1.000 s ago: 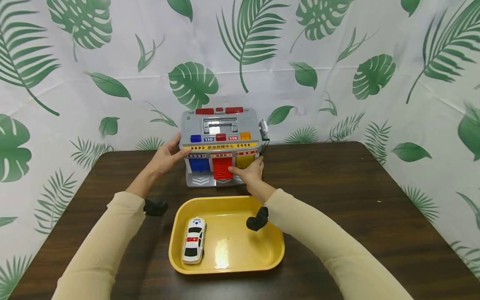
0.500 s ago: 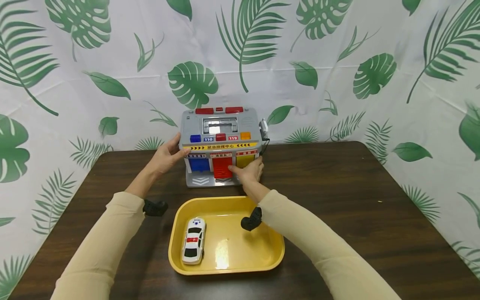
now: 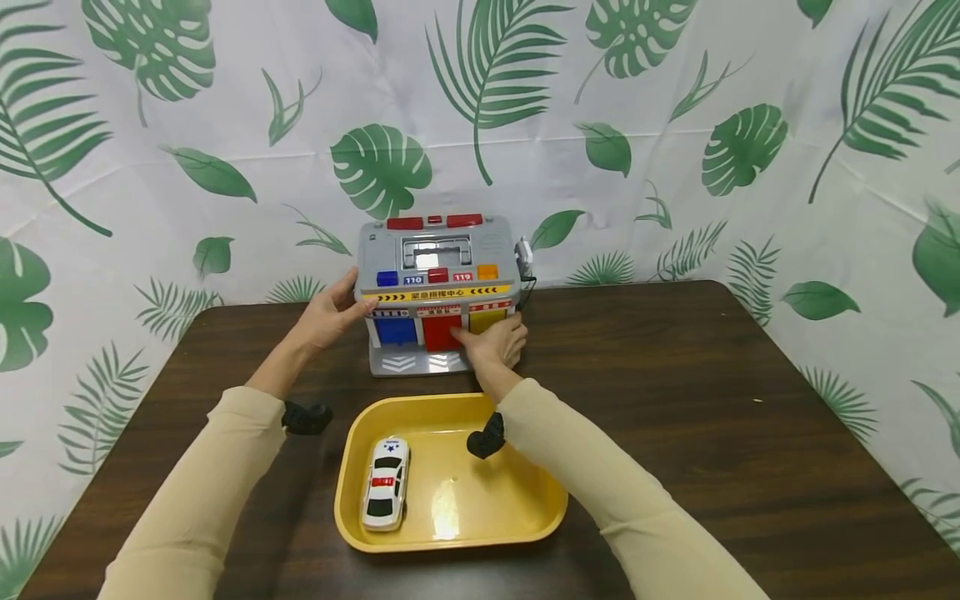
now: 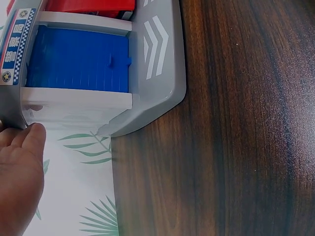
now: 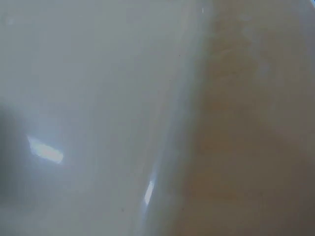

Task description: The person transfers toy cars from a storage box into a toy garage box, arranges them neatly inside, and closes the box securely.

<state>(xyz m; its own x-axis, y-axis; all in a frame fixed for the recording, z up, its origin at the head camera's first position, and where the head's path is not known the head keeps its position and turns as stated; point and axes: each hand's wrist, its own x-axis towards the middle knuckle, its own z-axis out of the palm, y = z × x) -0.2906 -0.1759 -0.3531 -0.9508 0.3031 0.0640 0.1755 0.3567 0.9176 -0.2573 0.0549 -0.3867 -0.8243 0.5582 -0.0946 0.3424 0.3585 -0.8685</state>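
Observation:
A grey toy emergency station [image 3: 491,242] stands at the back of the table, with a blue door [image 3: 396,332], a red door [image 3: 441,332] and a yellow door [image 3: 486,320] along its front. My left hand [image 3: 322,318] grips its left end, thumb on the front edge and fingers at the side. In the left wrist view those fingers [image 4: 33,140] reach the wall beside the blue door. My right hand [image 3: 495,346] presses its thumb on the red door, while its other fingers lie over the yellow door's lower part. The right wrist view is blurred and shows no hand.
A yellow tray [image 3: 480,546] sits on the dark wooden table [image 3: 675,400] in front of the station, below my right forearm. Inside it, on the left, lies a white toy police car [image 3: 386,483]. A leaf-patterned cloth [image 3: 540,183] hangs behind the table.
The red door's lower edge has moved back toward the station front under my right thumb. My right wrist has shifted left. The left hand keeps its place on the station.

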